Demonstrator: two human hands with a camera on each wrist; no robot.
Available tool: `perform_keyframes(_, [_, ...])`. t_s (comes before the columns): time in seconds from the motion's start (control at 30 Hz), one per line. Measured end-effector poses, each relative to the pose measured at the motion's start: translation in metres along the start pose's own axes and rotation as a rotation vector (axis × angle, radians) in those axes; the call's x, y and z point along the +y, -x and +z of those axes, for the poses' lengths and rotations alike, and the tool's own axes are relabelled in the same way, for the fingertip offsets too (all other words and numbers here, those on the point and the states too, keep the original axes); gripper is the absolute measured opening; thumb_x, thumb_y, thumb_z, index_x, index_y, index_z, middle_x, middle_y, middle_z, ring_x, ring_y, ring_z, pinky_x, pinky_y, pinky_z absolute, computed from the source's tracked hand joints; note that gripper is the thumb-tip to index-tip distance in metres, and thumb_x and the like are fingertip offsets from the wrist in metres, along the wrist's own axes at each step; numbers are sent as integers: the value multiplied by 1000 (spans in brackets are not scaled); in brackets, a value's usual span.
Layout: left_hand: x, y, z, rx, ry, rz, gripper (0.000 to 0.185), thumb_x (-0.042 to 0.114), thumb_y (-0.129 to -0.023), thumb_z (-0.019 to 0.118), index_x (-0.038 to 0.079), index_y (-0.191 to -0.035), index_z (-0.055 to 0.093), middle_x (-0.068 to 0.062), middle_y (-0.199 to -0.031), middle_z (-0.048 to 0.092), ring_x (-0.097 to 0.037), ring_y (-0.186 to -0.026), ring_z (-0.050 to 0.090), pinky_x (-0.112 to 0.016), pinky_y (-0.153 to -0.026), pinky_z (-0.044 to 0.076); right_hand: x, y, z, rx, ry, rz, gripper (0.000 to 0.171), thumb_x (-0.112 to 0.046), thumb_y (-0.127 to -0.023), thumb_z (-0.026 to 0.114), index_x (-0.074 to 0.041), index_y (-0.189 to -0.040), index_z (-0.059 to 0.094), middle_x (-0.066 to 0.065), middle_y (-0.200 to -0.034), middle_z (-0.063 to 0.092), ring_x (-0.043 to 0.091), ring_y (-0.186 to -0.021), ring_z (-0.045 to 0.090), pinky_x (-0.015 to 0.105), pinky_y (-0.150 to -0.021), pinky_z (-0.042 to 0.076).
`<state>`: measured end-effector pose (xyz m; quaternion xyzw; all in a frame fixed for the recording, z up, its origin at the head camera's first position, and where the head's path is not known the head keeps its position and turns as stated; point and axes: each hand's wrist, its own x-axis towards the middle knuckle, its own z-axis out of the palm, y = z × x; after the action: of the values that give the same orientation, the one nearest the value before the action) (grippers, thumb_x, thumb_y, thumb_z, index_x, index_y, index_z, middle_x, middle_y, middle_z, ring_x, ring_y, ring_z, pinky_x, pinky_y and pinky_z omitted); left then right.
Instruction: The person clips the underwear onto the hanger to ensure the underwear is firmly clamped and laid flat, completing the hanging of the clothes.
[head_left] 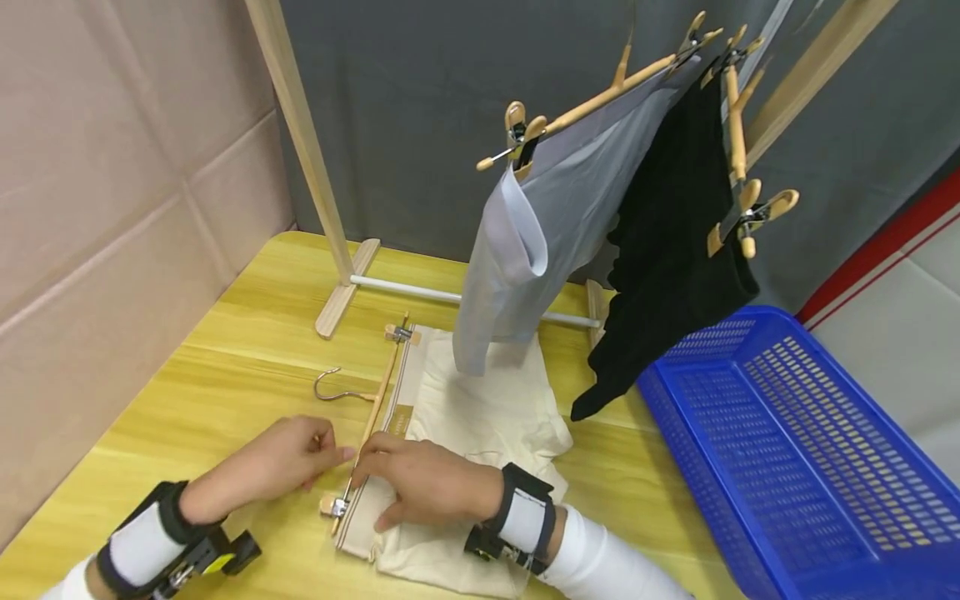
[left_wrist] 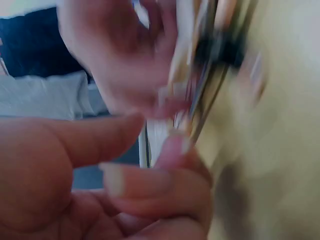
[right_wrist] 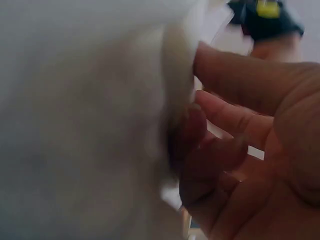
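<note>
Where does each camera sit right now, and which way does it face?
Head: worn high, facing forward and down at the table, cream garment, clip hanger, rack clothes and blue basket; both forearms, left hand and right hand show.
Left wrist: close and blurred, looking along the left hand's fingers at the hanger's clip.
Right wrist: close and blurred, looking past the right hand's fingers at the garment's edge.
Shared: all three show the garment; the left wrist view also catches the right hand.

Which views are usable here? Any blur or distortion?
Head view: sharp, evenly lit, soft shadows, wide-angle bending of the rack post; both hands clear at the wooden clip hanger. Left wrist view: heavy motion blur, fingers fill the frame. Right wrist view: out of focus, cream cloth blocks most.
</note>
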<state>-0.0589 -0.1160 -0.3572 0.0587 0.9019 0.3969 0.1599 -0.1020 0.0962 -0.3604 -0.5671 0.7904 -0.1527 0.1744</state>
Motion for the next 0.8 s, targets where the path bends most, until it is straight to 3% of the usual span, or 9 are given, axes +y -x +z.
perform_keyframes(0.1, [-5,17,12,-126,97,20,31,35,-93,63,9,-78,53,4,-52,47,-8,-41,39,-21,-37,33,7,-1,0,5,-1,-12,49,-35,-77,78,-17,-119,59,-8,-122,47,-3,-97,51,10,-81,39])
perform_keyframes(0.23, [-10,25,25,-169,172,43,29,32,-91,65,11,-75,52,6,-51,43,-5,-38,36,-18,-36,32,14,-5,-2,0,0,-31,39,-32,-82,74,-17,-117,61,-8,-119,48,-2,-101,50,11,-84,38])
perform_keyframes(0.43, [-14,30,28,-90,90,65,33,35,-90,65,14,-69,50,10,-51,41,-3,-42,36,-20,-40,30,11,-10,-4,-40,32,-20,25,-25,-83,75,-21,-105,64,-9,-113,49,-1,-92,50,11,-78,39])
perform_keyframes(0.63, [-14,36,23,3,23,42,30,35,-94,59,15,-74,49,9,-56,39,-4,-45,36,-21,-43,31,5,-13,-7,-143,-30,39,27,-22,-82,76,-21,-102,57,-11,-113,46,0,-72,52,11,-58,42])
perform_keyframes(0.7, [-13,36,20,12,32,45,29,35,-96,56,15,-76,49,7,-58,42,-5,-45,38,-21,-42,31,6,-14,-7,-166,-71,57,29,-23,-82,75,-19,-104,56,-10,-109,46,1,-64,52,12,-53,43])
perform_keyframes(0.8, [-14,34,16,-17,106,51,30,32,-98,53,12,-78,49,3,-60,48,-5,-45,41,-21,-40,32,11,-15,-8,-182,-40,67,31,-28,-81,76,-20,-105,58,-9,-100,46,1,-65,51,12,-59,42])
